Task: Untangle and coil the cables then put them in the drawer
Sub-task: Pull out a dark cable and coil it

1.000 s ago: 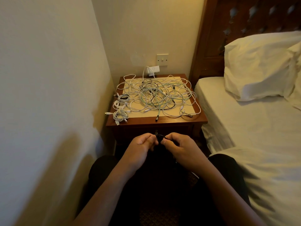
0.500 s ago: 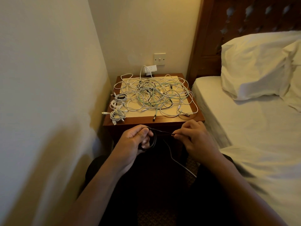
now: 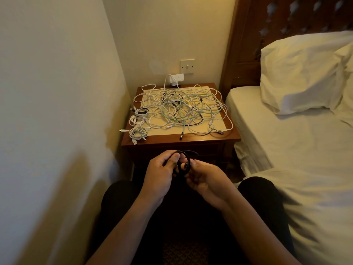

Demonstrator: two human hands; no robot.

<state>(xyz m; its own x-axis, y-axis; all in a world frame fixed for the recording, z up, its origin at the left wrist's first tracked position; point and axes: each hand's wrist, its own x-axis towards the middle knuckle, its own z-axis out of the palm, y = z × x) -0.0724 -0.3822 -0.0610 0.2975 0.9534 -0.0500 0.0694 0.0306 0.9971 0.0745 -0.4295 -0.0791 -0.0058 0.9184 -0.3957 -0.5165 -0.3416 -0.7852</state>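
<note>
A bed (image 3: 286, 150) with a white pillow (image 3: 301, 73) fills the right side. Beside it stands a wooden nightstand (image 3: 191, 143), its top covered by a tangle of cables (image 3: 181, 109), mostly white. A few small coiled white cables (image 3: 138, 129) lie at its left edge. Below the nightstand's front, above the lap, the left hand (image 3: 162, 173) and right hand (image 3: 208, 180) meet. Both have curled fingers gripping a black cable (image 3: 188, 161), which is looped into a small coil between them, well apart from the tangle.
</note>
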